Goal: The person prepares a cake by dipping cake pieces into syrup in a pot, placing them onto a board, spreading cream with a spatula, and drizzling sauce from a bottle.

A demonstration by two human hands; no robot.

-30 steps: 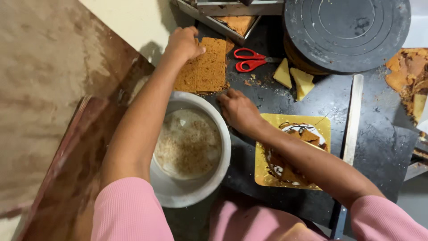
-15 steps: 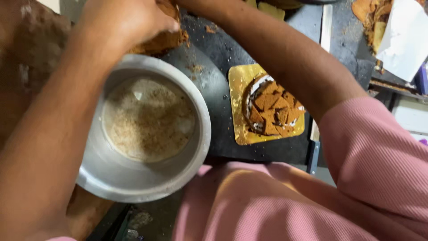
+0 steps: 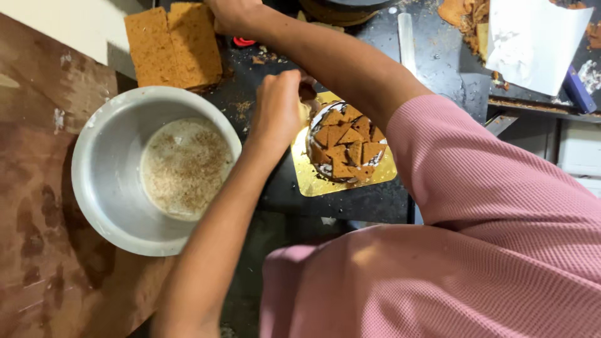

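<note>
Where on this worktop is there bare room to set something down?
Bare patches: the brown board left of the metal bowl, and the dark counter below the gold cake board. Crowded: around the small cake, left hand, sponge slab and right hand.

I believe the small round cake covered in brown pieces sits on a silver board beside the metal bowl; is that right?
Not quite: the board under the cake is gold, not silver, as the head view shows. The cake does sit beside the metal bowl.
</note>
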